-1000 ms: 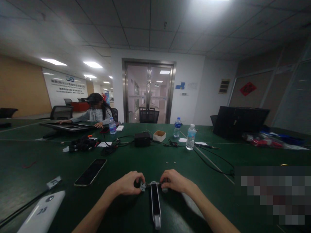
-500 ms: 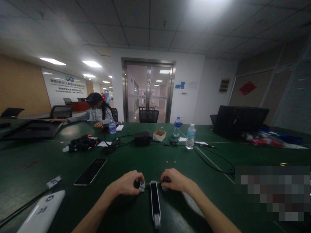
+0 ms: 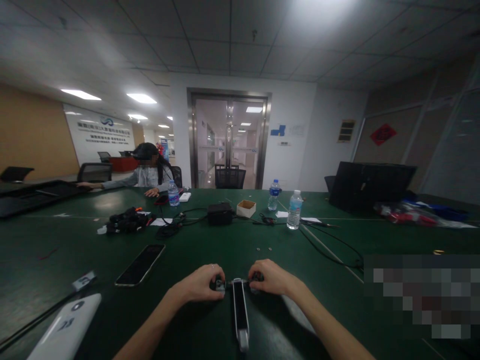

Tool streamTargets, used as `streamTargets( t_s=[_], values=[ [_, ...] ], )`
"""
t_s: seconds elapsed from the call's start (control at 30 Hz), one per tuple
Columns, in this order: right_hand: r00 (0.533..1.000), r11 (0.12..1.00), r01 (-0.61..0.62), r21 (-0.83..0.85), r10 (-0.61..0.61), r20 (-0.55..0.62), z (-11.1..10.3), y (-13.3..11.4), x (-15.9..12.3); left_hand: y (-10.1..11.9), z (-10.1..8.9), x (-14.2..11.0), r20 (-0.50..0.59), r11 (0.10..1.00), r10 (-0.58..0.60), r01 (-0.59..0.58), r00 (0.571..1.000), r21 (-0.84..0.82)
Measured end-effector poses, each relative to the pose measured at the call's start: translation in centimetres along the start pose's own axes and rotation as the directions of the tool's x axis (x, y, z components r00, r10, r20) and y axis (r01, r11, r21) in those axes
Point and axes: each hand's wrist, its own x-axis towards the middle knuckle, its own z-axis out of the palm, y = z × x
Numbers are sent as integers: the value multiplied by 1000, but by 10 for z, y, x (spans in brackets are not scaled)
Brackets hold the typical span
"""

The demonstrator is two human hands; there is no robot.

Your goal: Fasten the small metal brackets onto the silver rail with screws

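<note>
A long, narrow object with a white rim and black top (image 3: 240, 310) lies on the green table in front of me. Thin rod-like parts stick out sideways near its far end. My left hand (image 3: 202, 284) is closed around a small grey and dark piece (image 3: 220, 286) at the left side of that end. On the right side, my right hand (image 3: 272, 277) pinches a similar dark and grey piece, mostly covered by the fingers. Two tiny ring-like bits lie beyond my hands, one of them a small ring (image 3: 270, 249).
A phone (image 3: 140, 265) and a white numbered device (image 3: 65, 327) lie left. Farther back are a black box (image 3: 219, 214), a small open carton (image 3: 246, 209), cables and water bottles, one bottle (image 3: 294, 210) at right. A person (image 3: 150, 170) sits across the table.
My left hand has shifted slightly right, bringing its grey piece closer to the long object. My right hand stays nearly still. At far left, the black tray-like item by the other person has moved left.
</note>
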Motion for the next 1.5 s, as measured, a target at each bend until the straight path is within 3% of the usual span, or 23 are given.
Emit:
streamTargets(
  t_s=[0.63, 0.93, 1.23, 1.5],
  values=[
    [1000, 999, -30, -34, 30, 9, 3, 2, 3, 24, -4, -3, -7, 1000, -10, 10, 1000, 13],
    [999, 999, -24, -24, 25, 24, 0, 0, 2, 17, 1, -2, -26, 1000, -19, 18, 999, -22],
    [999, 1000, -25, -18, 25, 20, -1, -1, 1, 24, -3, -3, -12, 999, -42, 42, 999, -32],
    [999, 999, -26, -19, 27, 26, -3, -4, 1, 15, 7, 3, -33, 1000, 6, -6, 999, -28]
  ],
)
